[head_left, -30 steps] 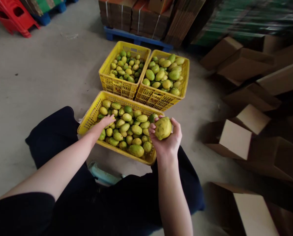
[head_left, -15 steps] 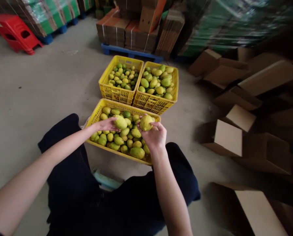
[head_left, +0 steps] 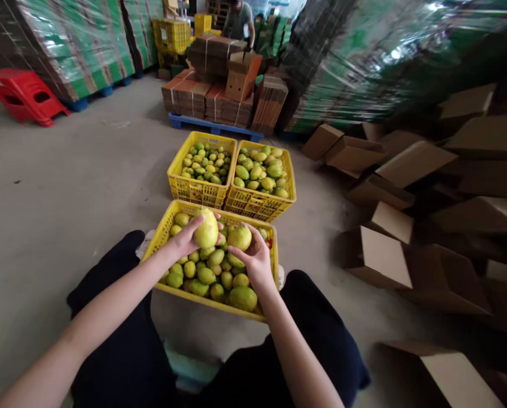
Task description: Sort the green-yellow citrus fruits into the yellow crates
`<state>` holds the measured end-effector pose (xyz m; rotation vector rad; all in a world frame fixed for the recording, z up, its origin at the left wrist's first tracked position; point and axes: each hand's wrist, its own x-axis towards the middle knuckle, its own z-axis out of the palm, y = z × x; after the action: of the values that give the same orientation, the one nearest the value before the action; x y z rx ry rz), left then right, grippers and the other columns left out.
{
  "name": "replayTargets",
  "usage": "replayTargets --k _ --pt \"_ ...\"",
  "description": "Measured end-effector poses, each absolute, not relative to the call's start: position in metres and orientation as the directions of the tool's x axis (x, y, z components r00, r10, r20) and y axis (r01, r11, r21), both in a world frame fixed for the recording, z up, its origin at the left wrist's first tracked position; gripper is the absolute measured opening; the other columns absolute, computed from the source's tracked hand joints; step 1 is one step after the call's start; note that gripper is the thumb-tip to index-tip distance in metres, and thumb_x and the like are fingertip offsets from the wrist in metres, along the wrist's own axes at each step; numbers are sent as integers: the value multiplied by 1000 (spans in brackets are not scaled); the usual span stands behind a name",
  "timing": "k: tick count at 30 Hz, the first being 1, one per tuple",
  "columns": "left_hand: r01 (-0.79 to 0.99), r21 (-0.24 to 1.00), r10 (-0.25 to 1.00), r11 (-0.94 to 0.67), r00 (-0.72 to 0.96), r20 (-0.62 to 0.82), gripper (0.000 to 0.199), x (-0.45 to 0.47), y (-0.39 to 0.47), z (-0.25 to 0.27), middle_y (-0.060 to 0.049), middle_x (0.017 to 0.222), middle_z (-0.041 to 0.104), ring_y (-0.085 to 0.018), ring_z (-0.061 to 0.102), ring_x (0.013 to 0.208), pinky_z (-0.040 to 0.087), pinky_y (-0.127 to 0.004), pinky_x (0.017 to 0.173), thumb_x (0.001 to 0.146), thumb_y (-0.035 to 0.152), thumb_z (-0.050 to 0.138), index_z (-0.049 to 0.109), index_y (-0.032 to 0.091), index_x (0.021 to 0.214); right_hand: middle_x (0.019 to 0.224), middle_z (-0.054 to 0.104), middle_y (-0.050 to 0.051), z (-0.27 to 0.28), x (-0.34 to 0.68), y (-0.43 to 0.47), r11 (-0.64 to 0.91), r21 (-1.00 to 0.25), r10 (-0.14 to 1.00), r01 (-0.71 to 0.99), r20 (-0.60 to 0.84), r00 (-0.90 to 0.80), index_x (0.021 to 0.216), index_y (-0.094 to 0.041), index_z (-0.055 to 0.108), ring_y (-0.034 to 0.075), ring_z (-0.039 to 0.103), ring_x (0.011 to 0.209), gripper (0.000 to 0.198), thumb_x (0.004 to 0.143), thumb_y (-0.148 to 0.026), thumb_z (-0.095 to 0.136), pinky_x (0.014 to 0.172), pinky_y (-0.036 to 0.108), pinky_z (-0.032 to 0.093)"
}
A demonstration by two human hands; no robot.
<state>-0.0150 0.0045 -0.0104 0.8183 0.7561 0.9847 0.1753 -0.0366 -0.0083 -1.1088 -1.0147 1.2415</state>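
The left hand [head_left: 184,241] holds a pale yellow-green lemon [head_left: 206,229] with its fingers wrapped round the fruit, raised just above the near yellow crate [head_left: 165,225]. The right hand [head_left: 256,262] cups a greener lemon [head_left: 240,237] beside it, fingers closed on it from below — both fruits hang over the heap of lemons in that crate. Beyond stand two more crates side by side: the far-left crate [head_left: 194,191] with small fruit, the far-right crate [head_left: 257,205] with larger ones. To handle this well, a light grip seems best — turn each fruit to see its skin all round, and compare size against the two far heaps before letting go.
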Motion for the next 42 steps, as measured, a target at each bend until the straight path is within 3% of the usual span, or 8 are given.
replayTargets --k 2,5,9,13,16,21,31,42 --pt "-452 860 929 236 363 -64 71 -9 -1 -8 -8 77 71 -22 70 69 56 -32 63 64 81 71 65 16 90 123 72 4 -11 175 -35 64 -990 995 -129 53 82 115 -27 67 30 68 117 63 58 -29 92 106 49 54" --pt "-498 844 962 198 264 -70 69 -3 -8 2 -9 65 69 -25 71 68 54 -32 57 77 84 50 65 17 71 126 71 5 -9 173 -39 117 -990 992 -73 113 64 116 -28 67 30 69 115 60 62 -30 92 102 48 58" --pt "-382 922 998 58 58 -39 63 0 -10 10 -8 59 68 -26 70 69 53 -33 60 82 76 48 65 20 60 125 72 7 -5 170 -51 183 -983 982 -14 182 58 121 -28 64 29 70 116 58 69 -30 89 100 48 59" --pt "-224 969 993 -101 -85 84 54 2 -11 9 -7 61 70 -24 69 68 52 -34 67 84 65 54 67 20 59 125 72 8 -7 165 -58 318 -933 945 171 326 19 123 -27 64 28 70 116 51 76 -29 84 99 45 61" --pt "-126 972 979 -198 -83 189 49 2 -14 9 -7 68 74 -23 68 70 51 -35 72 87 58 53 70 19 63 124 72 8 -9 160 -59 460 -809 873 366 487 -20 125 -28 65 28 69 119 47 81 -23 79 101 47 59" --pt "-61 944 945 -323 -78 318 45 -2 -18 8 -7 74 75 -22 67 70 49 -34 71 92 48 48 72 18 68 129 72 8 -9 152 -59 588 -664 763 461 646 -43 135 -31 62 27 70 120 52 87 -15 72 100 46 61" --pt "50 920 918 -388 -65 391 43 -9 -22 7 -7 74 76 -22 68 70 50 -34 70 92 44 45 71 18 69 134 69 10 -15 152 -61 634 -602 722 485 685 -94 140 -30 60 29 69 122 59 86 -7 65 101 49 61" --pt "32 912 910 -408 -60 409 44 -7 -19 0 -7 77 76 -22 68 72 52 -35 74 90 41 40 73 18 72 133 70 11 -13 152 -61 632 -590 713 502 697 -78 139 -29 61 29 69 120 56 87 -7 66 100 49 61"
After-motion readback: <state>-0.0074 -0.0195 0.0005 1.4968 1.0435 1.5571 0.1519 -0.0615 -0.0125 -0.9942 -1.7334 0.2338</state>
